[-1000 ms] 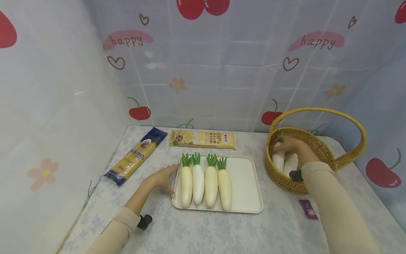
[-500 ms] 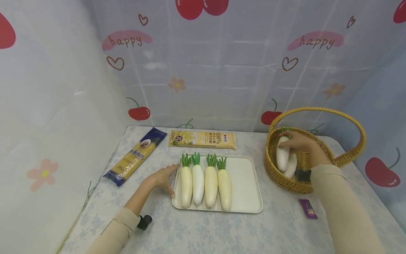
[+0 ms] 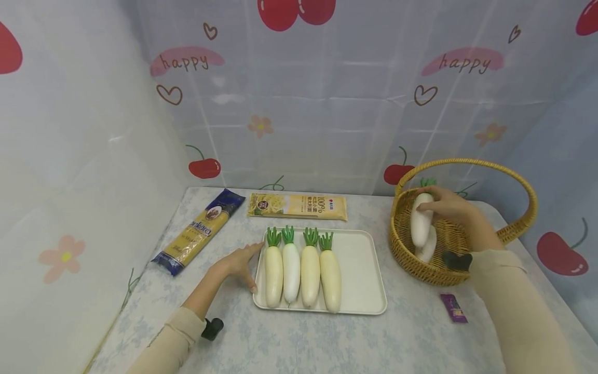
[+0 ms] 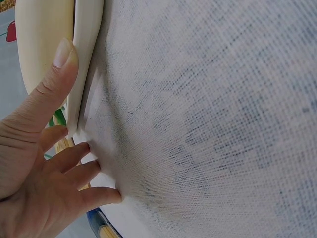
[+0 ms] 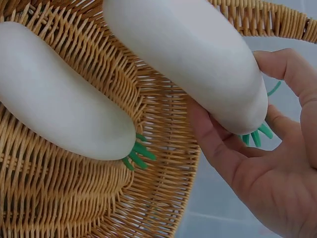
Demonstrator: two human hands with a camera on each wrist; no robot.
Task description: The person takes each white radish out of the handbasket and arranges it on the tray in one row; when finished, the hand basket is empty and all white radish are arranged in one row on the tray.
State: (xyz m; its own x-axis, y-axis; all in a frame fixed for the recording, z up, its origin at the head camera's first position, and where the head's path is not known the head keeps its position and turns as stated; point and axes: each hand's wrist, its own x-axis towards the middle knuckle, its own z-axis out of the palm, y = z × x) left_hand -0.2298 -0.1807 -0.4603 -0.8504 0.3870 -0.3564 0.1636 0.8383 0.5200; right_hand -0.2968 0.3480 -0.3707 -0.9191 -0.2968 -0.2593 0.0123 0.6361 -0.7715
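My right hand [image 3: 446,205] grips a white radish [image 5: 198,59] near its green top, holding it over the wicker basket [image 3: 406,254]. Another white radish [image 5: 59,94] lies inside the basket beneath it. My left hand [image 3: 237,264] is at the left edge of a cream tray [image 3: 362,270], fingers spread. In the left wrist view its thumb [image 4: 62,59] overlaps the tray's rim, and the other fingers reach along the tablecloth. On the tray several radishes [image 3: 310,275] lie side by side with their green tops pointing away from me; one is whiter than the others.
A blue and gold pasta packet [image 3: 201,231] lies at the left, and a yellow pasta packet [image 3: 298,205] lies behind the tray. A small purple packet [image 3: 453,308] sits in front of the basket. The basket's tall handle [image 3: 472,162] arches above it. Patterned curtains enclose the table.
My right hand has lifted the radish from down in the basket, moving up and slightly right. The other basket radish shows more. My left hand stays put by the tray.
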